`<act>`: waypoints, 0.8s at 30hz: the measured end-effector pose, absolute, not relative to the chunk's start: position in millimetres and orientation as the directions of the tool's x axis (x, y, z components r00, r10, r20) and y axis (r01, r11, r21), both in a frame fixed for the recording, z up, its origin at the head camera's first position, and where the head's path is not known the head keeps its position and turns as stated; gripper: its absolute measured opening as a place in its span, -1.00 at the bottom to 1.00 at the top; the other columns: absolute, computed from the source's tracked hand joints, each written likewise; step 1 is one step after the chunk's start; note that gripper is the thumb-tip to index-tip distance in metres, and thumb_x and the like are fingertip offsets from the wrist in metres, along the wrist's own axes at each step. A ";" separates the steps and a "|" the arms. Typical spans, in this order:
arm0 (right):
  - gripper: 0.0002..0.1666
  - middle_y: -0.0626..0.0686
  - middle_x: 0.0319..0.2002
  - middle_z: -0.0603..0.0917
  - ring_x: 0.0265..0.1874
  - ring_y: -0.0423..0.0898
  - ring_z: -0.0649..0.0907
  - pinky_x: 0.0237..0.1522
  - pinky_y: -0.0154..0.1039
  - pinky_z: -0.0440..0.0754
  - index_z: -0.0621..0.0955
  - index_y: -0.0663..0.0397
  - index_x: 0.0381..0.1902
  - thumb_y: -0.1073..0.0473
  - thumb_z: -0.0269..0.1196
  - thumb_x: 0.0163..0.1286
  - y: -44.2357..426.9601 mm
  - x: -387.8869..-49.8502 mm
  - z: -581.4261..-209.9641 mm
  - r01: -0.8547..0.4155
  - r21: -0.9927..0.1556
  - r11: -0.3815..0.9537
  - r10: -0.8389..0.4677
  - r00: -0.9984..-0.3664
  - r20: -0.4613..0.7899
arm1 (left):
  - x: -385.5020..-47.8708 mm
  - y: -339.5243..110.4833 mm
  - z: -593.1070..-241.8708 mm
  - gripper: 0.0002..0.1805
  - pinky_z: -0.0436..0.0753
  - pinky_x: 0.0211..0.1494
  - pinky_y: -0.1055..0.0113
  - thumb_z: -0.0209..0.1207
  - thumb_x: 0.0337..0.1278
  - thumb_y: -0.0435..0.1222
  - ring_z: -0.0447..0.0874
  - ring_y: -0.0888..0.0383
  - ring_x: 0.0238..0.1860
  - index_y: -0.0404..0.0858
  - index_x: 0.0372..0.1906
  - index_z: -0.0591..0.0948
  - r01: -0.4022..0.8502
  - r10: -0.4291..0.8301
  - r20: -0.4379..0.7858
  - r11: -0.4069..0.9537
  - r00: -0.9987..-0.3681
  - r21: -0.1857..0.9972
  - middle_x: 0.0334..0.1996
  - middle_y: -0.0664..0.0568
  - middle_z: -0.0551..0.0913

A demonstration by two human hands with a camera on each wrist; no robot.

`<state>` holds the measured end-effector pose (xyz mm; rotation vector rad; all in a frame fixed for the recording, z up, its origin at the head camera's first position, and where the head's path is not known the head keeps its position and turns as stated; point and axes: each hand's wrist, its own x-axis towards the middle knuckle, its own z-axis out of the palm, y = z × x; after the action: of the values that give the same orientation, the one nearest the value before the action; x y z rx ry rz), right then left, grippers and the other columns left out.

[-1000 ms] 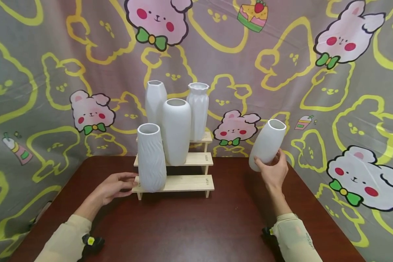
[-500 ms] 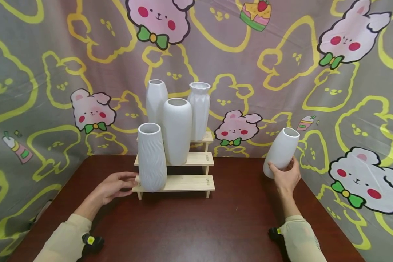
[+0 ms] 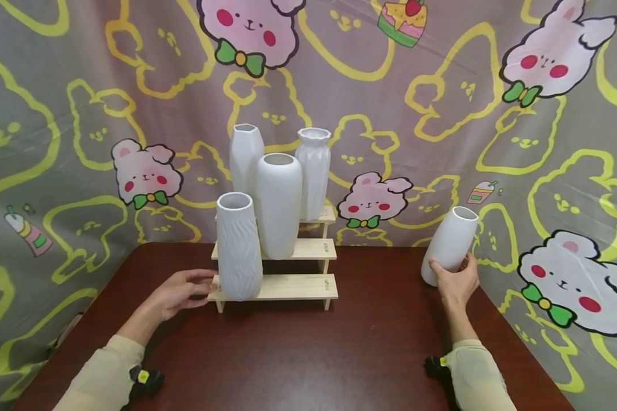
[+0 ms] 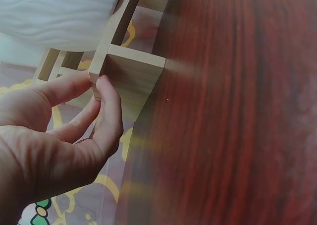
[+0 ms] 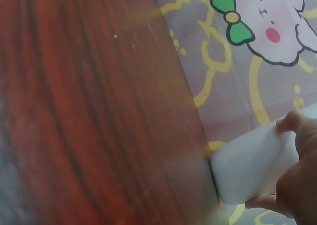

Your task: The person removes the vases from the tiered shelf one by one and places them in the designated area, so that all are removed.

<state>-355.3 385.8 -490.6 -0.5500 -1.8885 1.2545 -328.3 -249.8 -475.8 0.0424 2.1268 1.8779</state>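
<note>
Nearest me, pale sleeves [image 3: 100, 371] with black wrist devices [image 3: 148, 379] reach over the dark red-brown tabletop [image 3: 308, 354]. The person's left hand [image 3: 182, 294] pinches the left end of the lowest step of a pale wooden stand [image 3: 293, 287], thumb and fingers close together on the board. The right hand [image 3: 456, 282] is wrapped around the lower part of a smooth white vase [image 3: 452, 237], over by the tabletop's right edge, well apart from the stand. That vase tilts, mouth up and rightward; I can't tell whether its base touches the wood. On the stand, a wavy-ribbed vase [image 3: 239, 251] stands at the lowest step's left end, a round-shouldered vase [image 3: 279, 211] on the middle step, and behind it a faceted vase [image 3: 245, 157] and a frilled-mouth vase [image 3: 313, 171] on top. Farthest back hangs a rabbit-printed cloth [image 3: 360, 74].
</note>
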 end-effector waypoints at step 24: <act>0.04 0.28 0.41 0.36 0.36 0.25 0.36 0.35 0.15 0.30 0.16 0.11 0.58 0.19 0.42 0.24 383.3 -344.8 -473.0 -0.015 -0.911 0.413 0.654 -0.691 0.308 | -328.2 -248.0 -476.0 -0.33 0.65 0.06 0.00 0.34 0.30 -0.29 0.65 -0.03 -0.02 -0.48 0.40 0.39 -0.179 0.237 -0.207 0.135 -0.949 0.974 0.05 -0.16 0.63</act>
<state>-344.8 383.3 -473.0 -0.5406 -2.0138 1.3071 -328.2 -248.0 -476.0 0.0563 2.1061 1.8796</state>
